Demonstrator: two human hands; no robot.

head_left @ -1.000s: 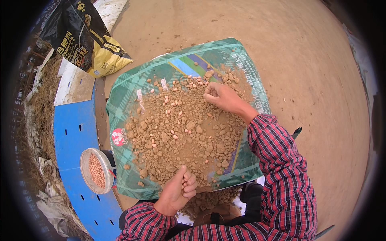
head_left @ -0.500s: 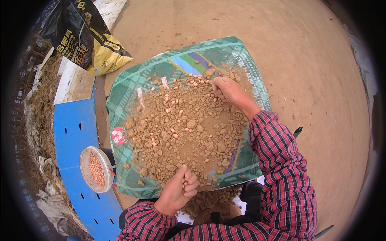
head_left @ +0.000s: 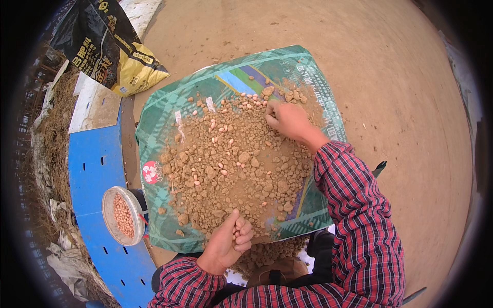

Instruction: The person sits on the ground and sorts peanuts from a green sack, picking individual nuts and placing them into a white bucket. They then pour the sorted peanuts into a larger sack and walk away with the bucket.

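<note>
A green plaid sack (head_left: pixel 159 102) lies flat with dry soil clods (head_left: pixel 215 174) and scattered pink kernels, perhaps peanuts (head_left: pixel 222 172), on it. My left hand (head_left: pixel 228 241) is curled shut around several pale kernels at the sack's near edge. My right hand (head_left: pixel 287 123) rests at the upper right of the soil, fingertips pinched down beside a cluster of kernels; what it grips, if anything, is hidden. At the left, a round white bucket (head_left: pixel 135 231) holds many pink kernels.
A black and yellow bag (head_left: pixel 136 77) stands at the upper left. Blue slotted panels (head_left: pixel 92 179) and white boards (head_left: pixel 95 108) run along the left, beside straw and torn sheeting (head_left: pixel 64 256). Packed earth (head_left: pixel 400 133) surrounds the sack at top and right.
My right hand shifted right, then back slightly left and down, its fingertips staying among the kernels at the upper part of the sack. My left hand stays nearly still.
</note>
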